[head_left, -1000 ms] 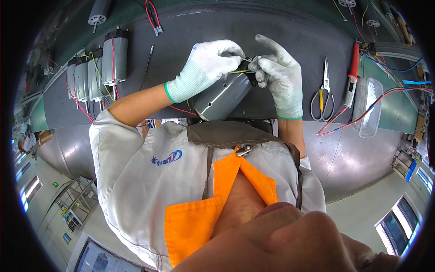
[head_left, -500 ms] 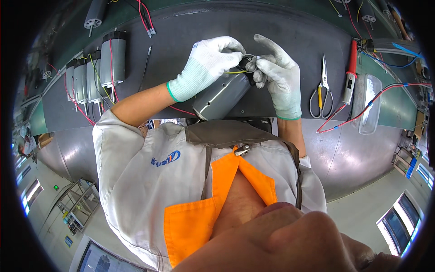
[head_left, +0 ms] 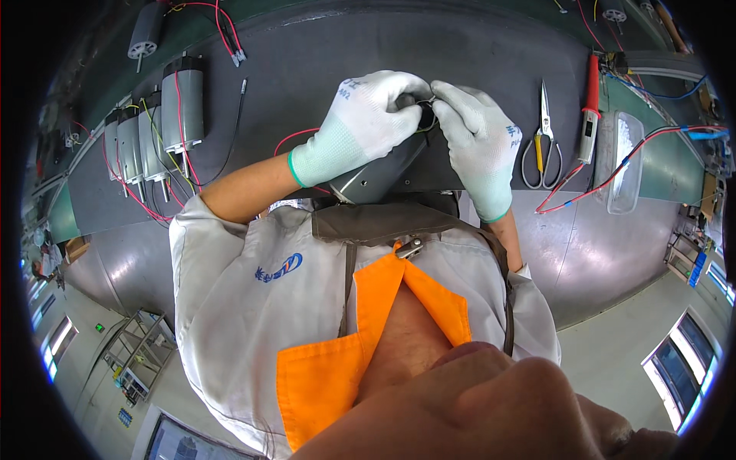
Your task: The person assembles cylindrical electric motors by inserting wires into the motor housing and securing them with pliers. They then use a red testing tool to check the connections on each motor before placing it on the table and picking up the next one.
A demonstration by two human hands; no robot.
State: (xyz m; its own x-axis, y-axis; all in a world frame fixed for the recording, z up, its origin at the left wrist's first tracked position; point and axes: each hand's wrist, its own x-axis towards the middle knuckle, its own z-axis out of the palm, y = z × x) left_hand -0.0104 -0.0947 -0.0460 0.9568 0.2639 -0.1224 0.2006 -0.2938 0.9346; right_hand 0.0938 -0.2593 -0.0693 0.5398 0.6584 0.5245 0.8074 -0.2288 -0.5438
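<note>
A grey cylindrical motor (head_left: pixel 377 178) lies tilted on the dark bench close to my body, its far end with a black part between my hands. My left hand (head_left: pixel 377 113), in a white knit glove, is closed in a pinch on a thin wire at that end. My right hand (head_left: pixel 479 136), gloved alike, has thumb and forefinger pinched together on the wire beside the left fingertips. The exact wire ends are hidden by the fingers. A red wire (head_left: pixel 290 141) from the motor curves out left of my left glove.
Several grey motors (head_left: pixel 182 107) with red, yellow and black leads stand at left. Scissors (head_left: pixel 543 138) lie right of my right hand, beside a red-handled soldering iron (head_left: pixel 590 115) with its cord. A clear plastic box (head_left: pixel 625 165) sits farther right. Red leads (head_left: pixel 234 42) lie at the far left.
My right hand has turned over and its raised forefinger has come down into a pinch. Both hands have drawn close together over the motor's end, the left covering more of the motor.
</note>
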